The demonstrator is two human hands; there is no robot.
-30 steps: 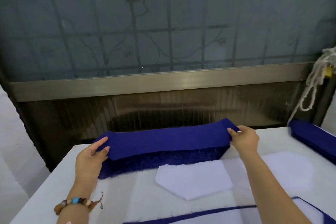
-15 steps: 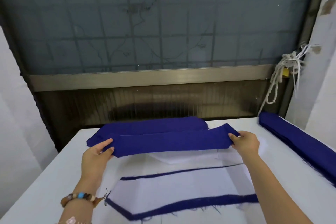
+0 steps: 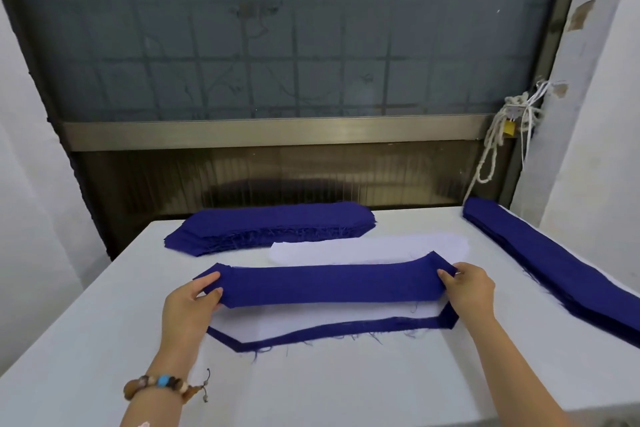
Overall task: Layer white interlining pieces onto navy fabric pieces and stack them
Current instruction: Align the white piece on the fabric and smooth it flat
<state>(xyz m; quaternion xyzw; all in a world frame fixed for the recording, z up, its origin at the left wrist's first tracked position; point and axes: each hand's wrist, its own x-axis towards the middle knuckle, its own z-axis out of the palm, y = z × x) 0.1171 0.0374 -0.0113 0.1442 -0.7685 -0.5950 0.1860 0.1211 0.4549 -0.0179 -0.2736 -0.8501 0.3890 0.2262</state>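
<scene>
Nearest on the desk (image 3: 346, 388) lies an interlined navy piece (image 3: 311, 321). Just above, left hand (image 3: 192, 303) and right hand (image 3: 469, 291) pinch the ends of a navy strip (image 3: 329, 284); lowering it level, edges matched, seems wise. White interlining (image 3: 367, 248) and a navy stack (image 3: 277, 224) lie beyond.

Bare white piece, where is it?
In the head view, the bare white piece lies centre-table, between the far navy pile and the held navy strip.

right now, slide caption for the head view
Left hand and right hand hold a navy strip by its ends over a white-topped navy piece
</scene>
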